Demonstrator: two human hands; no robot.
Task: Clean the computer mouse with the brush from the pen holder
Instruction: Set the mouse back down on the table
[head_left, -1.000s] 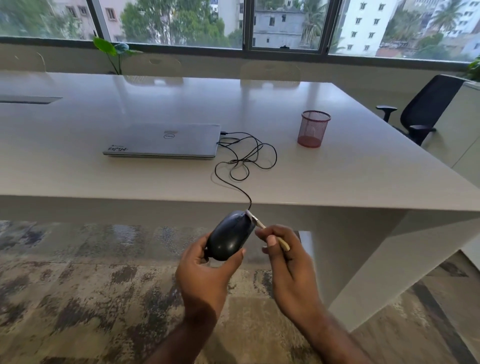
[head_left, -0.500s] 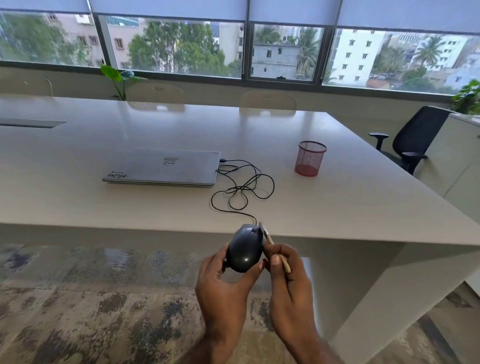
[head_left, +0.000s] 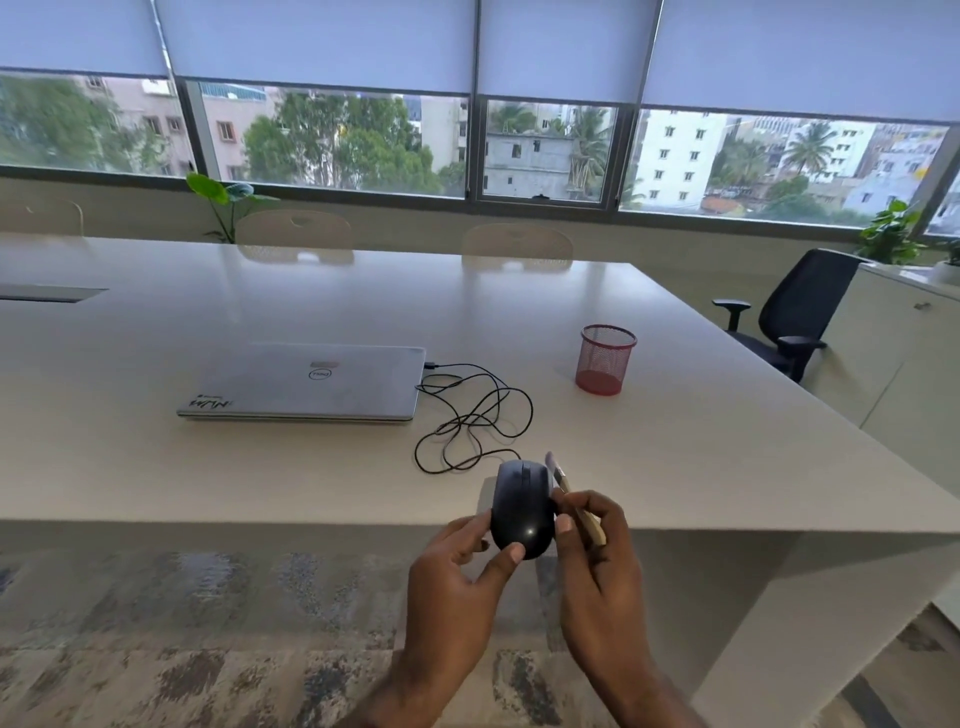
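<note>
A black wired computer mouse (head_left: 521, 506) is held at the near edge of the white table (head_left: 675, 447), gripped between the thumb and fingers of my left hand (head_left: 457, 587). My right hand (head_left: 597, 566) pinches a small wooden-handled brush (head_left: 571, 493) just right of the mouse, its bristle tip pointing up and away beside the mouse's front. The mouse cable (head_left: 472, 415) loops across the table to a closed silver laptop (head_left: 306, 382). The red mesh pen holder (head_left: 605, 359) stands upright to the right of the cable, apart from both hands.
A black office chair (head_left: 789, 317) stands right of the table beside a white cabinet (head_left: 914, 364). Pale chairs (head_left: 517, 244) line the far side under the windows. A potted plant (head_left: 223, 200) stands at the back left. Patterned carpet (head_left: 208, 649) lies below.
Both hands have carried the mouse and brush from below the table edge up to it. The mouse has turned more upright, top facing me. The camera has tilted up.
</note>
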